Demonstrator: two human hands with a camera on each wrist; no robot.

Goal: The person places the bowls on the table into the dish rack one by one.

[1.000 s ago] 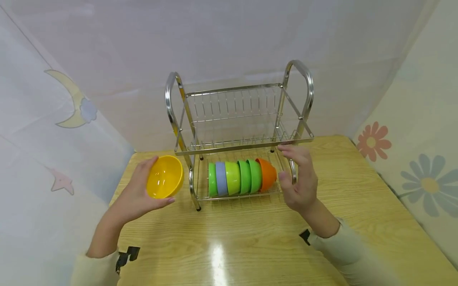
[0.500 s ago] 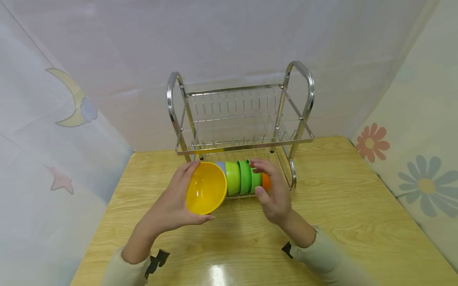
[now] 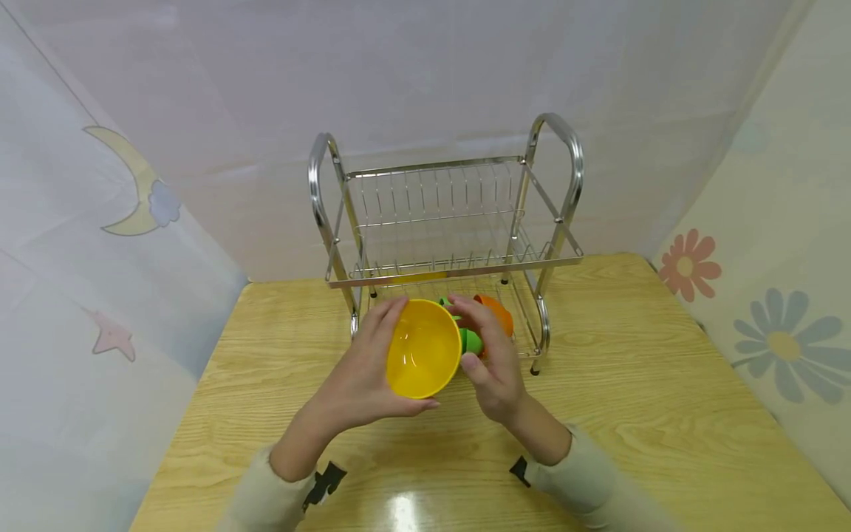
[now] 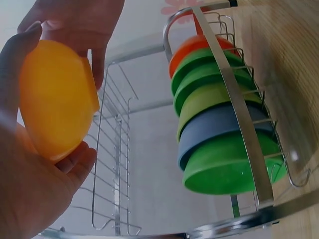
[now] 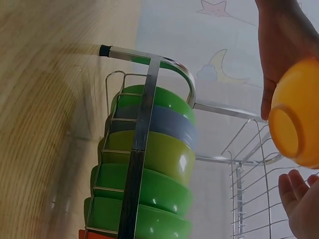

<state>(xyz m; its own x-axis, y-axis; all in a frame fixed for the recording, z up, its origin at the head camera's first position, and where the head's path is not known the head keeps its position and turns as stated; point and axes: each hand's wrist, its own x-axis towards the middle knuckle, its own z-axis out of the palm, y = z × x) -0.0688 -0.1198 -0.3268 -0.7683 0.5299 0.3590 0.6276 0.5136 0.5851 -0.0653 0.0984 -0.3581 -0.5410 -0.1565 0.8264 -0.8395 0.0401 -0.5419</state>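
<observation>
A yellow bowl (image 3: 425, 349) is held by my left hand (image 3: 355, 380), its thumb below and its fingers above, with the hollow facing up toward the head camera. Beside the bowl's right rim hovers my right hand (image 3: 497, 373), fingers loosely bent; the head view does not settle whether it touches. In the right wrist view a gap shows between its fingers (image 5: 294, 191) and the bowl's underside. Behind the hands, on the rack's lower tier, several nested bowls lie on their sides: green (image 4: 219, 172), blue-grey (image 4: 214, 129), yellow-green (image 5: 159, 152) and orange (image 3: 495, 314). The yellow bowl hides most of them in the head view.
A two-tier metal dish rack (image 3: 455, 272) stands on the wooden table (image 3: 618, 355) near the back wall. Its upper tier has upright wire dividers (image 3: 435, 192). Printed cloth walls (image 3: 153, 332) enclose the table at the back and sides.
My left hand has carried the yellow bowl rightward from the rack's left side to in front of the nested bowls. My right hand has moved left toward it.
</observation>
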